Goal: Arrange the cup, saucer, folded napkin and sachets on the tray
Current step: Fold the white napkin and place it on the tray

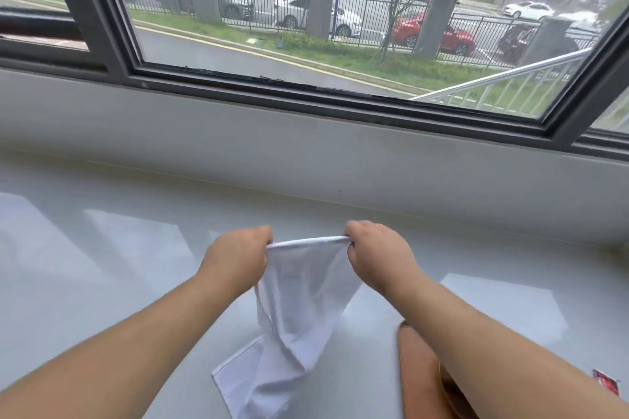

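A white cloth napkin [299,309] hangs lifted above the pale counter, with its lower end crumpled on the surface. My left hand [238,258] pinches its top left corner and my right hand [377,255] pinches the top right corner, stretching the top edge taut between them. A brown wooden tray [417,374] lies at the lower right, mostly hidden under my right forearm. A red sachet [606,383] peeks out at the far lower right edge. Cup and saucer are not in sight.
The glossy white counter [119,265] runs left and right in front of a low white wall and a large dark-framed window [306,88] looking onto a street with parked cars.
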Motion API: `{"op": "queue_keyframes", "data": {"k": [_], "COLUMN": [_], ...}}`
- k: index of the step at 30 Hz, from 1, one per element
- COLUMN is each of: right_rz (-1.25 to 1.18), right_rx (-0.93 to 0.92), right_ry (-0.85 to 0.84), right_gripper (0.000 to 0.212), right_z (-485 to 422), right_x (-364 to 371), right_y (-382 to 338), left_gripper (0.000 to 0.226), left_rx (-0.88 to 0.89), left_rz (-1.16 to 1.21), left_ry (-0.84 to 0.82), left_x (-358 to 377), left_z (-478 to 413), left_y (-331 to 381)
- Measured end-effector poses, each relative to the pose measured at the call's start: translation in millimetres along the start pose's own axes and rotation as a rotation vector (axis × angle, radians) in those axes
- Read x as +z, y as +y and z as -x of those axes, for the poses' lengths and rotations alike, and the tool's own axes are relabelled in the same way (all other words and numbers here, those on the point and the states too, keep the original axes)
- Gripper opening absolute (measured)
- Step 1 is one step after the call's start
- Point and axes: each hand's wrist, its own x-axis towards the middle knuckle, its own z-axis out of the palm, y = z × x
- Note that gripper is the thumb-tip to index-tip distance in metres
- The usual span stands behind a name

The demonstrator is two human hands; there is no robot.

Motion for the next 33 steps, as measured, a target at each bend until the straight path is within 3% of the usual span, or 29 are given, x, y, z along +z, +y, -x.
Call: {"op": "queue_keyframes", "data": {"k": [7,14,19,24,28,32,33], "right_rz": [0.103,0.193,0.192,0.097,0.035,-0.083,-0.075], "right_rx": [0.039,0.123,0.147,0.133,0.133,0.106,0.068], "right_ry": [0.221,0.502,0.596,0.577,0.448,0.330,0.185], "right_gripper": [0.021,0.025,0.020,0.020,0.016,0.017,0.017], "right_z": [-36.1,-35.4,-10.3,30.3,63.8,124.6,163.7], "right_x": [-104.3,-209.4,-242.8,-213.5,-164.7,-85.7,-40.5], "right_y": [17.5,24.8,27.0,32.3,43.6,40.0,48.9], "left_gripper": [0.019,0.016,0.008,0.014,0.027,0.017,0.018], "left_rx": [-0.009,0.121,0.259,0.345,0.372,0.375,0.280], "left_rz": [-0.133,-0.063,-0.052,-0.117,-0.206,-0.180,-0.240], "left_ry": [0.143,0.560,0.727,0.789,0.779,0.586,0.437], "left_x": [-83.1,-191.9,-229.7,-202.9,-153.7,-77.6,-26.5], "left_z": [-41.0,-58.1,-37.8,0.1,33.0,98.6,152.6], "left_y": [-15.2,-5.7,16.5,17.5,6.4,-13.3,-12.3]}}
